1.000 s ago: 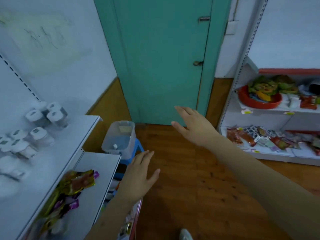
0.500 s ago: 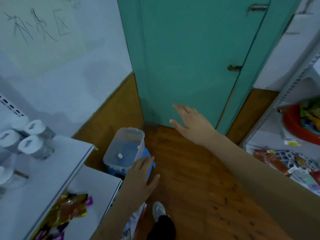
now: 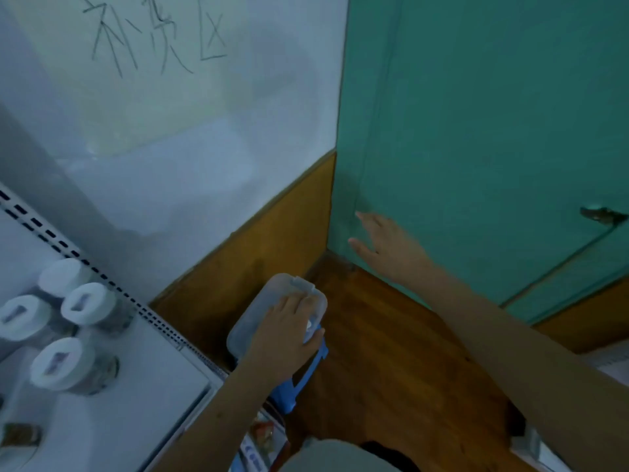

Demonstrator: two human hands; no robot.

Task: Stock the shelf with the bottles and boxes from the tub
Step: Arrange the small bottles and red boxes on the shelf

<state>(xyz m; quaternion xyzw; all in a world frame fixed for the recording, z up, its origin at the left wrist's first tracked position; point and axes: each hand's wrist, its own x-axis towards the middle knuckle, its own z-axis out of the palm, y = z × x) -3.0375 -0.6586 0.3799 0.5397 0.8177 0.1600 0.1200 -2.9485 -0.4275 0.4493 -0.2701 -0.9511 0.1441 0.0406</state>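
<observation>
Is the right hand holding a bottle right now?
No, the right hand is spread open in front of the green door, holding nothing.

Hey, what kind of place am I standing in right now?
Probably a small shop's stockroom: a white metal display shelf holding white-lidded jars, a clear plastic tub on a blue stool, handwriting on the wall.

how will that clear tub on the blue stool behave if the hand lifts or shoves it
The tub looks like thin translucent plastic, so probably light with slightly flexing walls. Little seems inside, so a shove may slide it easily. It sits on a small blue stool, so it could tip off.
</observation>
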